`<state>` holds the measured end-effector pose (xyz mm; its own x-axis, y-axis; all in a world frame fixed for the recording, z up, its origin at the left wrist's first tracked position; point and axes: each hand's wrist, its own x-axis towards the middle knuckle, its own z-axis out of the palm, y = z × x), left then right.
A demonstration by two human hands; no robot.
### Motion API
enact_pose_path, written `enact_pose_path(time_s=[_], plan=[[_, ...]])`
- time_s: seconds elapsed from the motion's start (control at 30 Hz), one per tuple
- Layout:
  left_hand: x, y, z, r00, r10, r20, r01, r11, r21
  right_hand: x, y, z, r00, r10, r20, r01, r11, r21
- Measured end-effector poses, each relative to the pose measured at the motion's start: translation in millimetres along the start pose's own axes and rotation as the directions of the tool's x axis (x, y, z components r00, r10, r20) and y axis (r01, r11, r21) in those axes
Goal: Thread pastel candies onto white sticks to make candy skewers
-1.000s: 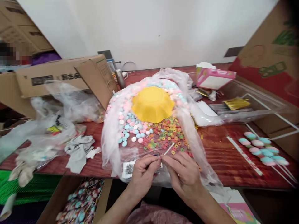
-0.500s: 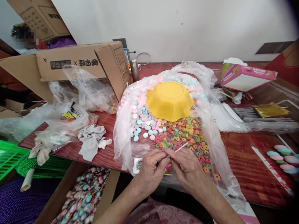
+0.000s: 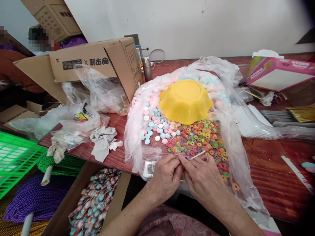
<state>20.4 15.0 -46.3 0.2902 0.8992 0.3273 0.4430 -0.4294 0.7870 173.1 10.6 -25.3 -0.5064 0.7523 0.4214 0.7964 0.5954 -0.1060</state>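
White stick (image 3: 197,155) juts up toward two o'clock from the meeting fingertips, just above the near edge of the desk (image 3: 265,170). The right hand (image 3: 200,172) is curled around it; the left hand (image 3: 168,172) is closed, thumb against fingers, whatever it pinches hidden. Ring-shaped pieces (image 3: 204,137) lie at one o'clock from the hands, pastel rounds (image 3: 161,126) at eleven. Beyond, at twelve, sits an upturned yellow bowl (image 3: 186,101). Grey cloth (image 3: 103,141) lies between nine and ten, and a cardboard box (image 3: 83,62) stands farther off past ten.
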Motion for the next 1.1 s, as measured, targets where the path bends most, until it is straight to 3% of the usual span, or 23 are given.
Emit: enact_pose_path(time_s=[0.13,0.23,0.33,0.4,0.47,0.57,0.63,0.7,0.8,0.87,0.97,1.03,1.1], plan=[[2,2,-0.6,0.998,-0.057,-0.006,0.056,0.995,-0.077,2,1,-4,1.0,-0.015,0.001,0.015,0.999,-0.031],[4,5,-3.3,0.987,-0.162,-0.025,0.15,0.953,-0.263,-3,4,-4,0.989,0.052,-0.136,-0.036,0.992,0.117],[3,7,-4.4,0.974,-0.227,-0.002,0.204,0.88,-0.429,-13,2,1,0.925,0.229,-0.304,-0.122,0.935,0.332],[2,9,-3.6,0.971,-0.237,0.013,0.214,0.849,-0.483,-21,-4,5,0.871,0.357,-0.337,-0.182,0.872,0.454],[1,9,-2.1,0.972,-0.236,0.007,0.207,0.834,-0.511,-26,-10,9,0.822,0.489,-0.292,-0.251,0.771,0.586],[0,11,-1.4,0.975,-0.221,-0.006,0.184,0.828,-0.529,-28,-10,12,0.785,0.616,-0.06,-0.33,0.499,0.801],[0,11,-2.9,0.978,-0.206,0.016,0.184,0.836,-0.518,-27,-2,13,0.798,0.592,0.113,-0.373,0.339,0.864],[-1,12,-5.8,0.977,-0.2,0.066,0.206,0.841,-0.5,-28,9,12,0.84,0.482,0.25,-0.413,0.269,0.87],[-3,12,-11.6,0.956,-0.203,0.211,0.284,0.822,-0.494,-30,24,8,0.907,0.166,0.387,-0.421,0.322,0.848],[-3,11,-16.3,0.921,-0.198,0.337,0.35,0.801,-0.485,-31,29,4,0.929,0.0,0.371,-0.328,0.465,0.822],[0,12,-25.6,0.866,-0.165,0.471,0.398,0.798,-0.452,-31,26,-7,0.981,-0.114,0.158,-0.032,0.706,0.707],[2,16,-32.9,0.857,-0.116,0.502,0.362,0.829,-0.427,-29,23,-15,0.98,-0.199,0.003,0.159,0.794,0.587],[3,23,-39.6,0.872,-0.068,0.485,0.28,0.882,-0.38,-27,21,-21,0.958,-0.277,-0.069,0.276,0.835,0.477]])
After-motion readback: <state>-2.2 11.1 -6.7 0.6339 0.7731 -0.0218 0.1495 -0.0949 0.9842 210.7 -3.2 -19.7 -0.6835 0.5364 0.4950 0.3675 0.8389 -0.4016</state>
